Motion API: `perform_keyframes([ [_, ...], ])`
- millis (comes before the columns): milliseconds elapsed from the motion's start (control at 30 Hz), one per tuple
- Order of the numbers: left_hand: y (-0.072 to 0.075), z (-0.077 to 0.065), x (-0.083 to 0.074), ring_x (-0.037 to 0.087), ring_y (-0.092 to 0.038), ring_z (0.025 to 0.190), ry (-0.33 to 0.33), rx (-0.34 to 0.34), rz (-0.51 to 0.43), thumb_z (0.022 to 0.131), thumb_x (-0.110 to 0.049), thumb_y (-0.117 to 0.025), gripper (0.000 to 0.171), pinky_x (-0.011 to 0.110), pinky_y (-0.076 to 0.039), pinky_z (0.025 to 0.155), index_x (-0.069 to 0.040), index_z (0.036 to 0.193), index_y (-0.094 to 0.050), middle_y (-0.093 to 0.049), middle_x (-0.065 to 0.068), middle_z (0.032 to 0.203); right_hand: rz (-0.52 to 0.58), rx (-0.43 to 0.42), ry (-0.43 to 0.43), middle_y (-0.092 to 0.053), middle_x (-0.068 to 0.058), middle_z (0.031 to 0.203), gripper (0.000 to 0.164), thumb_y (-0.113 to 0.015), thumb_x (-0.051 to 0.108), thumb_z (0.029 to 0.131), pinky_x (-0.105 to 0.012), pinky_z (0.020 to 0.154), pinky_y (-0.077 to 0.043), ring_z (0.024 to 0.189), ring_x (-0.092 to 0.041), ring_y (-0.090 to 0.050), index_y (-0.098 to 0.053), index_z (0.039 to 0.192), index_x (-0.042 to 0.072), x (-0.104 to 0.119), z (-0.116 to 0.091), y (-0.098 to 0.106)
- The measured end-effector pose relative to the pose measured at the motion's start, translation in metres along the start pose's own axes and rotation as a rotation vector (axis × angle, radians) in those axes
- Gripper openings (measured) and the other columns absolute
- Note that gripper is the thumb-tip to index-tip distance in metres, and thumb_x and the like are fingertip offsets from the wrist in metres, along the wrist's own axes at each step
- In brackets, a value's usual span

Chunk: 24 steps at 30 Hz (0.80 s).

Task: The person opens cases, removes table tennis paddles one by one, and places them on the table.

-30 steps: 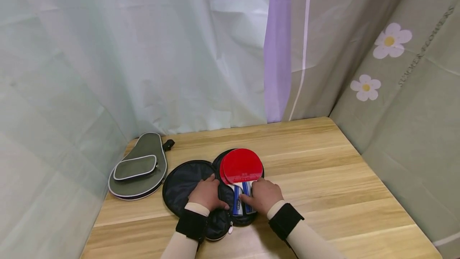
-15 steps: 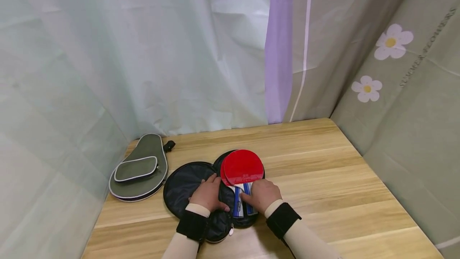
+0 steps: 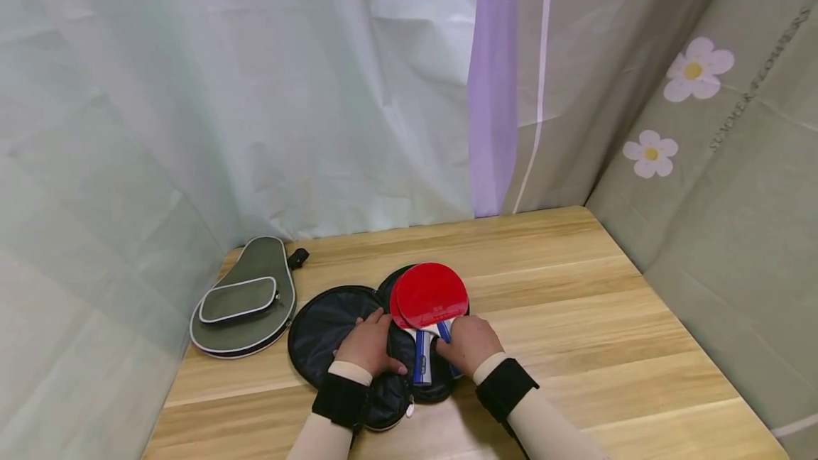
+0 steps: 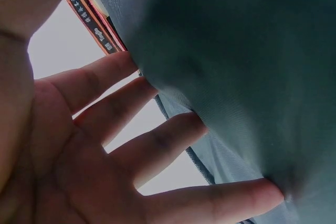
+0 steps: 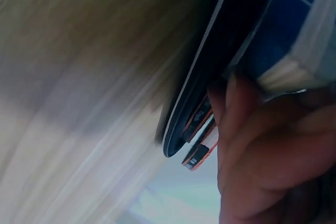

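Note:
A black paddle case lies unzipped and spread flat in the head view, its lid [image 3: 319, 325] folded out to the left. Two red table tennis paddles overlap in its right half. The upper paddle [image 3: 434, 293] covers most of the lower paddle, whose blue-and-white handle [image 3: 422, 360] shows. My right hand [image 3: 474, 343] grips the upper paddle's handle, thumb toward the left; fingers [image 5: 244, 103] curl at the blue handle in the right wrist view. My left hand [image 3: 366, 343] rests on the lid, its fingers [image 4: 157, 145] spread and touching the dark cloth in the left wrist view.
A grey-green paddle case [image 3: 246, 304] with white piping, a front pocket and a black strap lies at the table's back left. Curtains [image 3: 358, 91] hang behind the wooden table [image 3: 562, 289] and on both sides. A zip pull [image 3: 410, 409] hangs at the black case's front.
My right hand has shifted slightly right with the upper paddle's handle, so the two handles lie farther apart. The left hand stays on the lid.

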State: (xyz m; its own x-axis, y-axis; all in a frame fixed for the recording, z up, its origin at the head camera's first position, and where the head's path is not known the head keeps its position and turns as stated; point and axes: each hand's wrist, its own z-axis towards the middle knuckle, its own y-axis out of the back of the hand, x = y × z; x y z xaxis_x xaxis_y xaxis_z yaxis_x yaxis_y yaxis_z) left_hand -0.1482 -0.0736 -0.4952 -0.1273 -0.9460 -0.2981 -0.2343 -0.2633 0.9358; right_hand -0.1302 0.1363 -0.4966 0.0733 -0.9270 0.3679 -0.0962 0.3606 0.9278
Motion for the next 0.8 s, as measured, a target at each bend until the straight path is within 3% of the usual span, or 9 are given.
perform_keyframes([
  [467,0.001,0.001,-0.002,0.058,-0.045,0.14,0.055,0.022,-0.017,0.058,-0.046,-0.098,0.104,0.089,-0.039,0.078,-0.012,0.145,-0.054,-0.046,0.015,0.16,-0.009,-0.045,-0.069,-0.051,0.0,0.05,0.044,-0.076,0.035,0.087,-0.026,0.046,-0.037,0.047,-0.016,-0.048,-0.055,0.055,0.014,-0.041,0.011,0.013],
  [800,0.003,-0.001,-0.003,0.056,-0.045,0.141,0.061,0.016,-0.018,0.058,-0.046,-0.097,0.105,0.09,-0.038,0.077,-0.012,0.147,-0.054,-0.046,0.014,0.161,0.026,-0.011,-0.195,-0.059,-0.004,0.057,0.036,-0.073,0.032,0.09,-0.029,0.049,-0.045,0.051,-0.019,-0.056,-0.062,0.066,0.008,-0.086,0.022,0.035],
])
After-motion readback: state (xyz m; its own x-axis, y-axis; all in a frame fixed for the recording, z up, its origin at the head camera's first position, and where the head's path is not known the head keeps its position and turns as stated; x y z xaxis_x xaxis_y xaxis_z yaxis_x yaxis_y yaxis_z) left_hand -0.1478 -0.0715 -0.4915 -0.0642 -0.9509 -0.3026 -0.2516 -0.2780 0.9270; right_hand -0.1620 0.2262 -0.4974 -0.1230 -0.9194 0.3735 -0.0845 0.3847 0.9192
